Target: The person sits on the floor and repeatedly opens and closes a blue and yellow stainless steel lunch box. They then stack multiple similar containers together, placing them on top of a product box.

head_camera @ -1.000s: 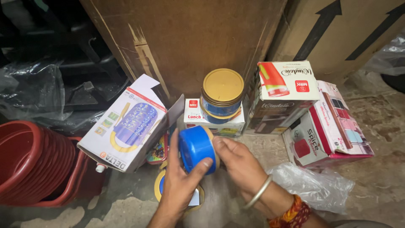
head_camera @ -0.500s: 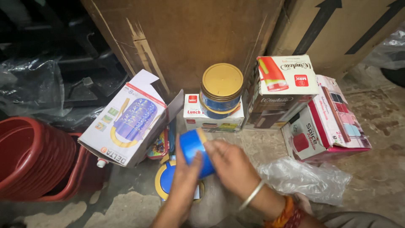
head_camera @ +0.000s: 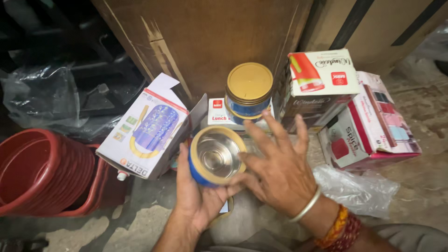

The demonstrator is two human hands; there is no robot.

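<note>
At centre frame, the left hand [head_camera: 198,196] cupped the open blue container [head_camera: 215,156] from below; the right hand [head_camera: 275,170], fingers spread wide, touched its rim at 4 o'clock. Risk: with its mouth tilted and one palm carrying it, the container could slip onto the floor [head_camera: 140,228]. It had a blue wall, tan rim and a shiny steel interior.

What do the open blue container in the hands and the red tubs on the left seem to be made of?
The open blue container, cupped in the left hand, looks steel-lined: its inside is shiny, mirror-like silver. The blue shell and tan rim look like plastic, though that is less sure. The stacked red tubs look like moulded plastic, smooth with a dull sheen.
</note>
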